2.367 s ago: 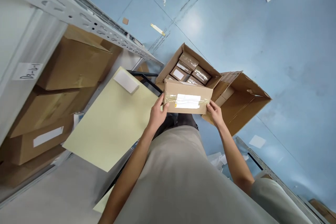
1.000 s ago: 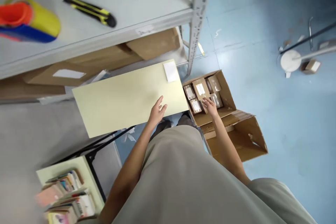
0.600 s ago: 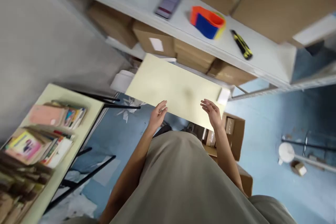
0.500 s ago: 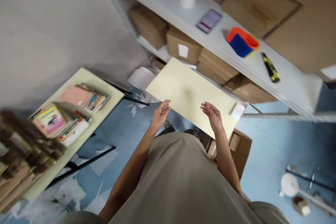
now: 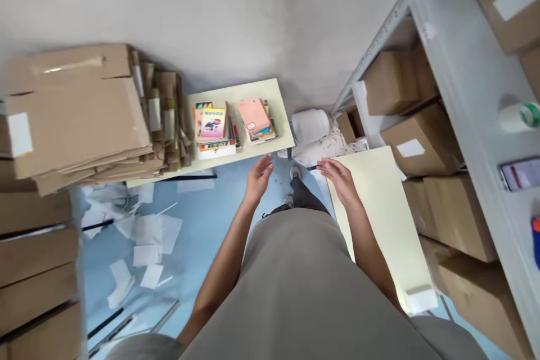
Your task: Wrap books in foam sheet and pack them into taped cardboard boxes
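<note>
Flattened cardboard stack [image 5: 80, 118] left; sealed boxes [image 5: 422, 135] on shelves; paper scraps [image 5: 143, 236] on floor.

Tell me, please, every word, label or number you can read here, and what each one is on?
None can be read.
Books on the table: coloured covers, print too small and blurred.
White labels on the cardboard boxes: no print visible.
Phone on the shelf: screen blurred.
Both hands are empty, holding nothing printed.

Stockroom: metal shelving [image 5: 459, 95] of cartons [image 5: 422, 138] (flattened cardboard [image 5: 76, 118] stacked).
</note>
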Motion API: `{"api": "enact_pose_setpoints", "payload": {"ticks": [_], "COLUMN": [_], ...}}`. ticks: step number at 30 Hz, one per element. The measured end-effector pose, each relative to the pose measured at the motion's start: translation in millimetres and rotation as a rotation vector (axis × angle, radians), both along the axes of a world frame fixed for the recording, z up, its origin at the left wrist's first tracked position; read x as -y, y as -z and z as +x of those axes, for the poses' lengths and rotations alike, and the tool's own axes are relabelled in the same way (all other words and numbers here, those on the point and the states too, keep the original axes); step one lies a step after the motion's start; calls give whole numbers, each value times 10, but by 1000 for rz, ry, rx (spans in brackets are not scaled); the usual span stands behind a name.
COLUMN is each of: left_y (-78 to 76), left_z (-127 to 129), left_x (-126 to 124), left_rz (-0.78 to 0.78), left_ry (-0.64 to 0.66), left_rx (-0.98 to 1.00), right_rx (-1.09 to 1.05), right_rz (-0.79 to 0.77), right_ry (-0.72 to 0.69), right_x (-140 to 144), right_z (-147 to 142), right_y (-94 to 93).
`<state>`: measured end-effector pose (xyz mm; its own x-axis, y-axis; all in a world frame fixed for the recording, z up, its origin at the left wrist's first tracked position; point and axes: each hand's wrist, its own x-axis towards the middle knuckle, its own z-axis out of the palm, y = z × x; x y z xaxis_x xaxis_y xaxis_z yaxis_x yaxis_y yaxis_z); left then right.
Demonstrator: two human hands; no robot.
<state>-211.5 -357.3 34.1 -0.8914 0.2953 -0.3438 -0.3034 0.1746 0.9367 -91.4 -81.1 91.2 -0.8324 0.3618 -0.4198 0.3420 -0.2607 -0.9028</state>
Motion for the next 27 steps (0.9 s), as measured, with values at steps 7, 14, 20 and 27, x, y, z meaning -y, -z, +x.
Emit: {"api": "enact_pose_setpoints", "payload": {"ticks": [7, 14, 20, 27], "left_y": [-51, -17, 67, 301], "left_z": [-743, -1274, -1496, -1961], "left_x": [307, 313, 495, 1081], "left_rz": [-100, -232, -322, -561], "left_ry": [-295, -448, -518, -418], "left_rx": [-1, 50, 50, 53], "right_rx": [23, 73, 131, 182], "right_rz": [-90, -169, -200, -163], "right_ry": [-279, -515, -606, -682], "right_x": [170, 282, 538, 1193], "right_z": [-1375, -2303, -2812, -3122], "right_y": [202, 392, 534, 705]}}
